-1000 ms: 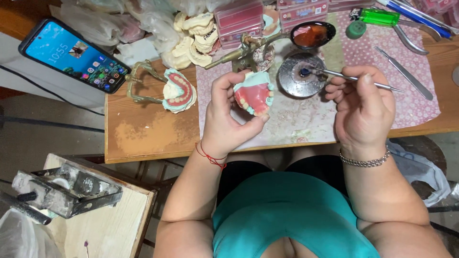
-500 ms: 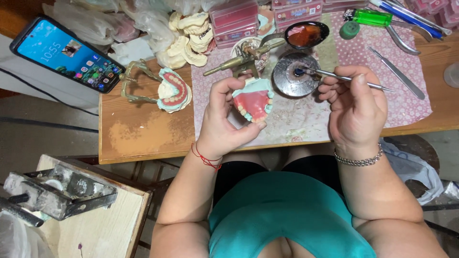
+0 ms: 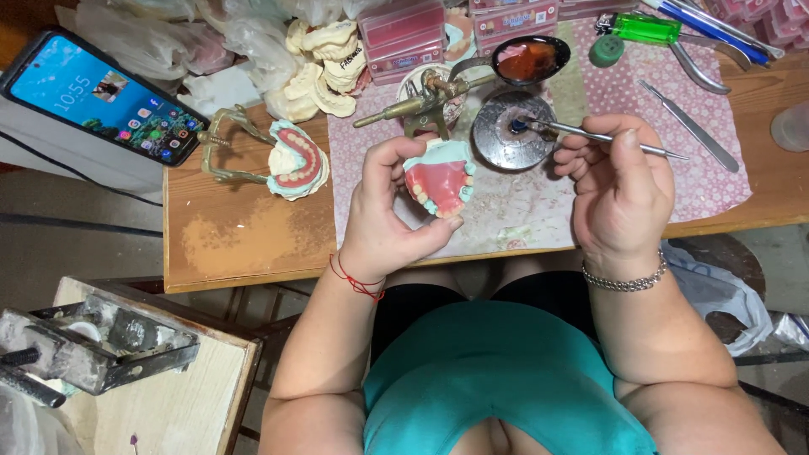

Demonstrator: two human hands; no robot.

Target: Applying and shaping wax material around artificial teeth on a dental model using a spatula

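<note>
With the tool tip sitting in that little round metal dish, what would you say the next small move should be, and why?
Probably lift the thin metal instrument out of the round metal dish and carry its tip across to the denture model. The right hand has the tip dipped in the dish, while the left hand holds the model tilted up beside it, pink base and teeth exposed, seemingly ready for it.

The one camera sits on my head and looks straight down, close over my chest and forearms. The wooden surface (image 3: 253,244) runs across the top of the view, its far edge cut off; floor shows at both sides.
</note>
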